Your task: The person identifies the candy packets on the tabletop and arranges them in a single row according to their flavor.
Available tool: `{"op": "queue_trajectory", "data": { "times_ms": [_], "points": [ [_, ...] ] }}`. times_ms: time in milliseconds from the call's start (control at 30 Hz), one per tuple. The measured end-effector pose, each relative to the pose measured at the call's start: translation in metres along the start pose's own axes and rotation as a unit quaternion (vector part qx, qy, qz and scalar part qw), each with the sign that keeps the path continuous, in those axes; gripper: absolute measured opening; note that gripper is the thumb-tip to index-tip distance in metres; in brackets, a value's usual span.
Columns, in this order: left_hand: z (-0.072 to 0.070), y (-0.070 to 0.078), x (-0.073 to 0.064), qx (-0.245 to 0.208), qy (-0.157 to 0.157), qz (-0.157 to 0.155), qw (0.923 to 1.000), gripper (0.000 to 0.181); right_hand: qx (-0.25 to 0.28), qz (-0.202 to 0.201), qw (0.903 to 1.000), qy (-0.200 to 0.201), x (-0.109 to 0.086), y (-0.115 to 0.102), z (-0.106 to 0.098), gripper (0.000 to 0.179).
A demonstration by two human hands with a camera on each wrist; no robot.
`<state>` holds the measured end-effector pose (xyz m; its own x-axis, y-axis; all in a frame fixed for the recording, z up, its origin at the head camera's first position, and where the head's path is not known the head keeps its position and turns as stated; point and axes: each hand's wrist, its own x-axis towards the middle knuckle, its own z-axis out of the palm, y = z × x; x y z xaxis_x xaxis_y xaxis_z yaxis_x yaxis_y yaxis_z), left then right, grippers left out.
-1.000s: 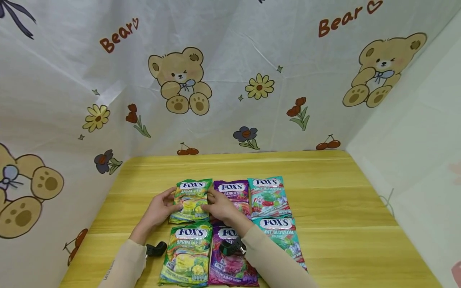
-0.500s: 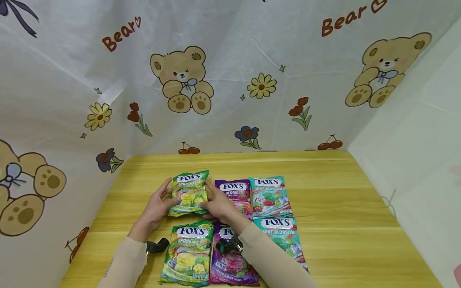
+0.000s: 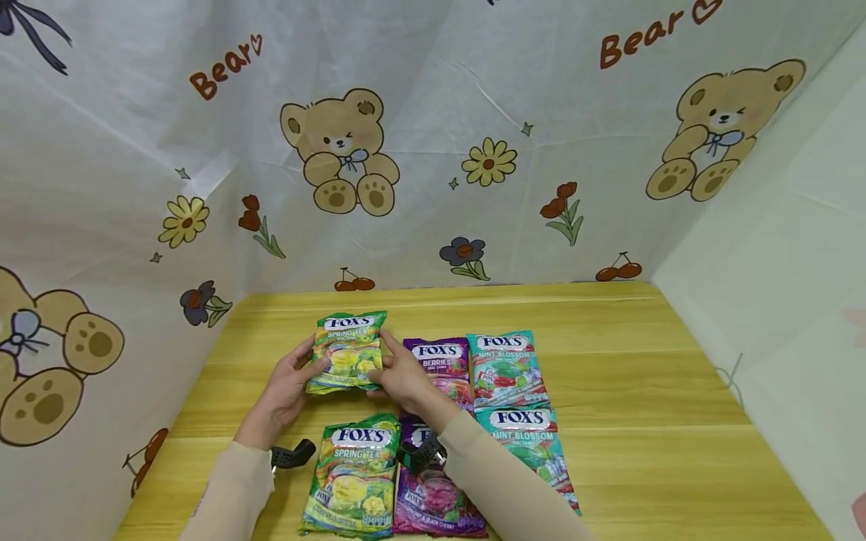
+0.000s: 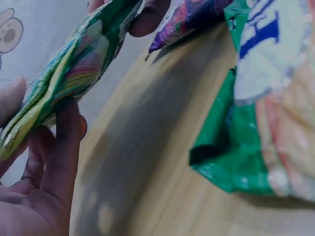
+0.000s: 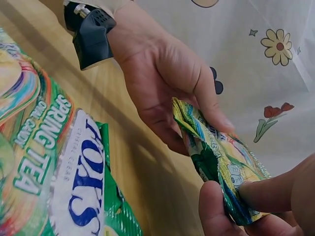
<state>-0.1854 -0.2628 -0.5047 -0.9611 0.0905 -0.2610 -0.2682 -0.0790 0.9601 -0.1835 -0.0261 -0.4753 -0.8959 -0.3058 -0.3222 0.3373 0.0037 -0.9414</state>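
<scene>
Best to hold raised Spring Tea bag (image 3: 346,355) twd far-L corner of surface (image 3: 636,368), gripped at opp. sides by fingers of L hand (image 3: 283,389) & R hand (image 3: 408,379), prob. w/ light, even pressure to avoid crumpling or brushing twin bag (image 3: 352,477) twd near edge.

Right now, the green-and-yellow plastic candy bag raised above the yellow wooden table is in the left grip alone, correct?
Not alone: the head view shows the right grip holding the green-and-yellow plastic candy bag too, opposite the left grip. It is indeed above the table.
</scene>
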Motion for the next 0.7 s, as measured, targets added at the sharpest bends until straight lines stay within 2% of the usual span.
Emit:
{"op": "queue_trajectory", "data": {
  "times_ms": [167, 267, 533, 700],
  "points": [
    [-0.005, 0.001, 0.001, -0.06, -0.01, -0.009, 0.9981, 0.076, -0.006, 0.008, 0.9999, 0.011, 0.007, -0.004, 0.008, 0.09],
    [-0.008, 0.001, 0.002, -0.108, -0.029, -0.007, 0.9937, 0.074, -0.002, 0.009, 0.9998, 0.018, 0.012, -0.006, 0.013, 0.091],
    [-0.015, -0.003, 0.005, -0.231, -0.069, -0.004, 0.9706, 0.074, 0.016, 0.0, 0.9995, 0.029, 0.025, -0.011, 0.025, 0.09],
    [-0.017, -0.005, 0.009, -0.278, -0.078, 0.01, 0.9572, 0.07, 0.039, -0.003, 0.9988, 0.029, 0.034, -0.015, 0.03, 0.077]
  ]
}}
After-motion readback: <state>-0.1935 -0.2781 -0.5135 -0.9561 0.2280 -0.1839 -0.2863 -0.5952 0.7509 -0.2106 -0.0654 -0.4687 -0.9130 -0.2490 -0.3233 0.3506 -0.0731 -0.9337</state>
